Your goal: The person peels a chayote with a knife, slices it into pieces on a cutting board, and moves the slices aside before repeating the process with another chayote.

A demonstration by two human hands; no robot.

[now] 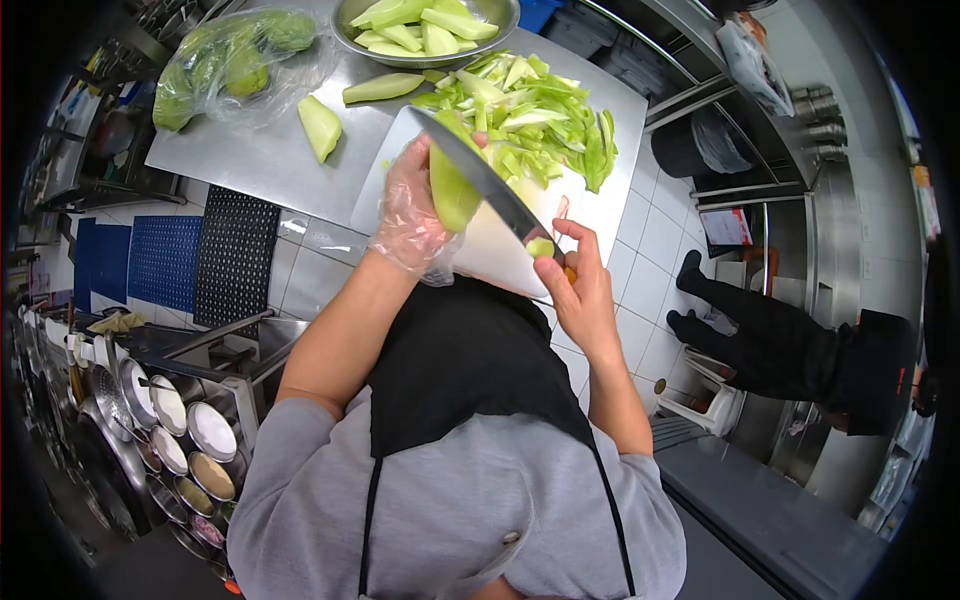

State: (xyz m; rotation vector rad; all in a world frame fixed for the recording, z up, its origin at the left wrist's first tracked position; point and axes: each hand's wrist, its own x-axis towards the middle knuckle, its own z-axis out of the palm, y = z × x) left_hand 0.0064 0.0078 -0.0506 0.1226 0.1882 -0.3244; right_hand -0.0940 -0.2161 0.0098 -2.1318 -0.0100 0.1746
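Note:
My left hand [412,205], in a clear plastic glove, holds a pale green vegetable piece [452,190] above the white cutting board [500,250]. My right hand [583,290] is bare and closed round the handle end of a large knife [485,180]. The blade crosses over the vegetable piece, pointing up and left. A small green bit [540,247] sits on the blade near my right fingers. Beyond the knife lies a heap of green peelings [535,115]. Two cut wedges, one at the left [320,128] and one near the bowl [383,88], rest on the metal table.
A metal bowl [345,30] of pale green wedges stands at the table's far edge. Left of it is a plastic bag of green vegetables [240,65]. Another person [800,345] in black is at the right. Several food containers [210,432] stand at the lower left.

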